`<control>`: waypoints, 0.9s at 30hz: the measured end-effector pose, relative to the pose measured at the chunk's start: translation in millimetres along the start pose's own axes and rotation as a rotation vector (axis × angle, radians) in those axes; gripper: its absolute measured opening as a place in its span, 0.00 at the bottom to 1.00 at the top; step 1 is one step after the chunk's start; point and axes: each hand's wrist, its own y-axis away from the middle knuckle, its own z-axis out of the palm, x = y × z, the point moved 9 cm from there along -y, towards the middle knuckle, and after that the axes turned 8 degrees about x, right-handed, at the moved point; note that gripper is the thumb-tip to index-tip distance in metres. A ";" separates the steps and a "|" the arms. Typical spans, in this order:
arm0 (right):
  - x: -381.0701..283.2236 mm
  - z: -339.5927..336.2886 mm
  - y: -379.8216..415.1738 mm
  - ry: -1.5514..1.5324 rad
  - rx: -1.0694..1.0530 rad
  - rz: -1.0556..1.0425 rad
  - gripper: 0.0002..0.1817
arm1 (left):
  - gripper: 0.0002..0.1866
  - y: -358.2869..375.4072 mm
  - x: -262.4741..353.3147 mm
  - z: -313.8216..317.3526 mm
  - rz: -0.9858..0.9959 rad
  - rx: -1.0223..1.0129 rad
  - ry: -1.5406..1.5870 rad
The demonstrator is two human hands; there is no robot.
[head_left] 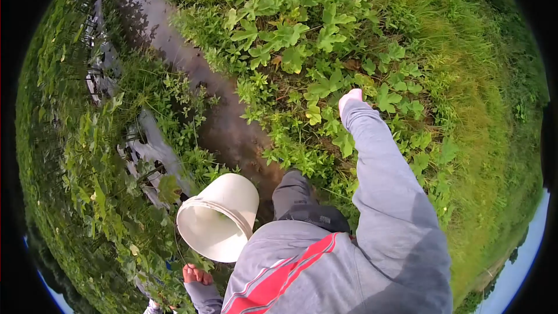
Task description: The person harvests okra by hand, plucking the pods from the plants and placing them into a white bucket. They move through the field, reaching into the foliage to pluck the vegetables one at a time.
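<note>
My left hand [197, 274] is low at the left, its fingers curled shut around the thin wire handle of a white plastic bucket [226, 197]. The bucket hangs tilted at my left side with its mouth toward me, and the inside shows pale with a faint greenish tint. My right arm, in a grey sleeve, stretches forward over broad-leaved green plants [290, 35]. At its end my right hand [350, 97] looks pale pink in bright light, right among the leaves; its fingers are hidden from above.
A wet muddy furrow [226, 110] runs from my legs toward the upper left. To its left stands a dense leafy row with strips of shiny plastic sheeting [157, 145]. Tall grass [488, 110] grows along the right. My dark-trousered leg [293, 192] is beside the furrow.
</note>
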 end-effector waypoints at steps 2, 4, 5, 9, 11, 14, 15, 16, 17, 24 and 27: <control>-9.2 44.5 -46.2 -0.101 -0.081 0.018 0.14 | 0.09 -7.6 -6.8 2.6 -0.073 -0.061 0.020; -6.8 76.5 -76.6 -0.229 -0.017 0.122 0.14 | 0.08 -18.3 -12.8 1.9 -0.081 0.002 0.004; -11.2 80.8 -73.9 -0.166 -0.110 0.074 0.14 | 0.08 -20.9 -16.5 -4.5 -0.100 0.074 -0.023; 1.5 80.9 -79.8 -0.353 -0.087 0.143 0.13 | 0.08 -36.7 -29.3 -13.2 -0.140 0.108 -0.026; 4.5 85.1 -90.0 -0.334 0.025 0.218 0.14 | 0.08 -51.2 -39.8 -25.7 -0.150 0.086 -0.011; 25.1 58.8 -70.8 -0.442 -0.151 0.204 0.18 | 0.08 -59.5 -49.7 -32.7 -0.143 0.056 -0.070; 19.7 52.3 -61.9 -0.375 -0.211 0.138 0.19 | 0.08 -47.4 -41.0 -14.3 -0.167 0.092 -0.082; 8.9 47.3 -60.0 -0.308 -0.270 0.068 0.19 | 0.07 -38.6 -34.6 -5.4 -0.188 0.132 -0.095; 4.6 47.2 -66.8 -0.307 -0.295 0.069 0.19 | 0.06 -36.4 -31.0 -0.8 -0.165 0.100 -0.080; 22.4 68.2 -73.5 -1.075 -0.088 0.698 0.22 | 0.05 -14.9 -14.6 53.2 -0.135 0.113 -0.160; -12.2 36.8 -84.2 -0.633 -0.267 0.009 0.26 | 0.04 -17.5 -17.7 49.4 -0.111 0.129 -0.107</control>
